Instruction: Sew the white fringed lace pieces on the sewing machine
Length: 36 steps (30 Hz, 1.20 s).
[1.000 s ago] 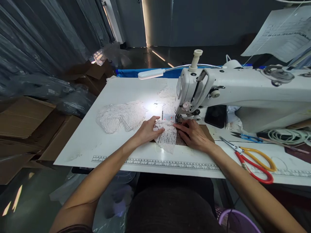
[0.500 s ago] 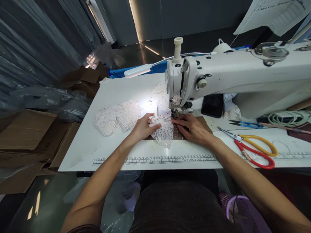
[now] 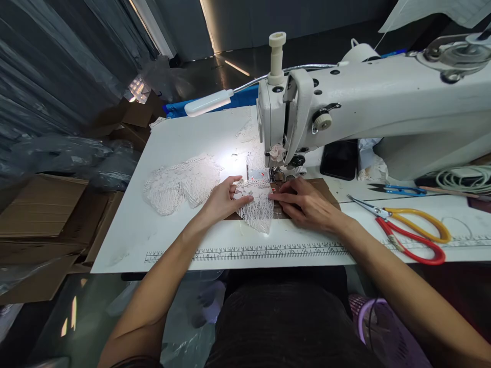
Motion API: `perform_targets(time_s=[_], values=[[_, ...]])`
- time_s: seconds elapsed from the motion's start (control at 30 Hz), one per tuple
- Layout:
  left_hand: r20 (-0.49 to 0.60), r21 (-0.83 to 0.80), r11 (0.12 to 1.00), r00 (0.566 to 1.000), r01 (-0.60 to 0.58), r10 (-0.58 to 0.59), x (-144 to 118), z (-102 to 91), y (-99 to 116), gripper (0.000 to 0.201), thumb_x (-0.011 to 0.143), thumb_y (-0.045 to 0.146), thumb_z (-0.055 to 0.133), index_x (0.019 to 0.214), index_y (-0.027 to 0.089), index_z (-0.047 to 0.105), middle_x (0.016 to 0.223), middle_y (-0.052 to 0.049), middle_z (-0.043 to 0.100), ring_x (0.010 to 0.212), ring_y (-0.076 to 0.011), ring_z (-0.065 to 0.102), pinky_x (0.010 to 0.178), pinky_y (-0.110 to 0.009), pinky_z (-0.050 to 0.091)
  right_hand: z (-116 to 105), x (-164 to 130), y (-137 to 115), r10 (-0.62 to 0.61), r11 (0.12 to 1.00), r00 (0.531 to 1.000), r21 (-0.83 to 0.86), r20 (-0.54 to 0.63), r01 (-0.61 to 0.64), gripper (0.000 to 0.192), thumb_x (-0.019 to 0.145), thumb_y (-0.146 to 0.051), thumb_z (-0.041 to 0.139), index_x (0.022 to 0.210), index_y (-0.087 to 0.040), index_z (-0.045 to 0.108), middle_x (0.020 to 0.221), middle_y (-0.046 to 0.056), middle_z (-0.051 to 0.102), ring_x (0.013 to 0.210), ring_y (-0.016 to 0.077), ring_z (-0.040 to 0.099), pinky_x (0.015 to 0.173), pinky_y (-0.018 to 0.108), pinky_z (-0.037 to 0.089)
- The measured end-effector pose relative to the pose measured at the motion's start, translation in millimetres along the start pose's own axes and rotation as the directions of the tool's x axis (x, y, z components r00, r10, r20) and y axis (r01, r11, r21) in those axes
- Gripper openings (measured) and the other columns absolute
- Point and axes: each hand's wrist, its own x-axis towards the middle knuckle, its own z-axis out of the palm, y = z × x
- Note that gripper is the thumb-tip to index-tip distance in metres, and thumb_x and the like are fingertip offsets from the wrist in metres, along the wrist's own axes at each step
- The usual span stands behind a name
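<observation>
My left hand (image 3: 221,201) lies flat, fingers (image 3: 241,197) a little spread and pressed down on the left edge of the white lace piece (image 3: 258,210); nothing pinched. My right hand (image 3: 307,203) is flat too, fingers (image 3: 282,196) held close together, tips pointing left and resting on the lace's right edge where it overlaps a brown backing sheet (image 3: 326,189). The lace sits between the two sets of fingertips, its far end just under the presser foot (image 3: 275,176) of the white sewing machine (image 3: 368,107). Left of my left fingers, close by, a heap of more lace (image 3: 180,181) on the worktop (image 3: 161,230). Right of my right wrist, well apart: red-and-yellow scissors (image 3: 410,232); beyond them blue snips (image 3: 399,190). Lamp (image 3: 209,102) above the far side of the lace. Printed ruler (image 3: 268,251) along the near worktop edge, below both wrists.
</observation>
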Motion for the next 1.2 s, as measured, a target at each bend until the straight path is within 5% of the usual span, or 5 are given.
perform_targets(time_s=[0.23, 0.5, 1.0, 1.1, 1.2], values=[[-0.036, 0.063, 0.998, 0.999, -0.018, 0.02, -1.7, 2.0, 2.1, 0.075, 0.077, 0.05, 0.077, 0.138, 0.018, 0.049, 0.105, -0.011, 0.064, 0.108, -0.0281, 0.06, 0.079, -0.034, 0.05, -2.1, -3.5, -4.6, -0.005, 0.999, 0.998, -0.042, 0.062, 0.008, 0.035, 0.091, -0.02, 0.052, 0.118, -0.03, 0.072, 0.114, 0.011, 0.059, 0.111, 0.0286, 0.055, 0.096, 0.053, 0.048], [-0.084, 0.066, 0.997, 0.995, -0.043, 0.048, -3.8, 4.3, 1.9, 0.066, 0.084, 0.054, 0.066, 0.137, 0.017, 0.049, 0.083, 0.0, 0.054, 0.067, -0.0135, 0.052, 0.06, -0.026, 0.043, -2.8, -3.0, -5.3, 0.01, 0.999, 0.997, -0.047, 0.075, -0.006, 0.034, 0.091, -0.022, 0.053, 0.119, -0.029, 0.072, 0.114, 0.011, 0.06, 0.109, 0.0291, 0.054, 0.096, 0.053, 0.049], [-0.1, 0.131, 0.988, 0.991, -0.079, 0.093, -6.6, 8.6, 2.4, 0.062, 0.088, 0.041, 0.064, 0.141, 0.018, 0.043, 0.086, 0.001, 0.056, 0.06, -0.0104, 0.052, 0.055, -0.024, 0.041, -4.5, -1.8, -8.4, 0.016, 0.997, 0.997, -0.075, 0.081, -0.01, 0.035, 0.091, -0.02, 0.056, 0.12, -0.029, 0.072, 0.114, 0.011, 0.061, 0.109, 0.0289, 0.056, 0.097, 0.051, 0.05], [-0.113, 0.243, 0.962, 0.981, -0.125, 0.156, -8.8, 6.4, 2.7, 0.062, 0.09, 0.042, 0.062, 0.143, 0.017, 0.041, 0.086, 0.0, 0.059, 0.062, -0.0118, 0.055, 0.054, -0.024, 0.043, -4.9, -1.5, -9.1, 0.025, 0.997, 0.996, -0.079, 0.085, -0.019, 0.035, 0.089, -0.019, 0.058, 0.12, -0.028, 0.072, 0.114, 0.011, 0.061, 0.109, 0.0293, 0.056, 0.096, 0.051, 0.049], [-0.2, 0.497, 0.839, 0.911, -0.222, 0.36, -6.0, 3.0, 2.2, 0.045, 0.095, 0.042, 0.056, 0.134, 0.019, 0.052, 0.092, -0.004, 0.061, 0.068, -0.0149, 0.058, 0.051, -0.024, 0.042, -5.2, -1.5, -9.5, 0.029, 0.997, 0.995, -0.077, 0.093, -0.022, 0.035, 0.09, -0.018, 0.059, 0.121, -0.029, 0.071, 0.115, 0.011, 0.061, 0.11, 0.0296, 0.055, 0.096, 0.052, 0.049]])
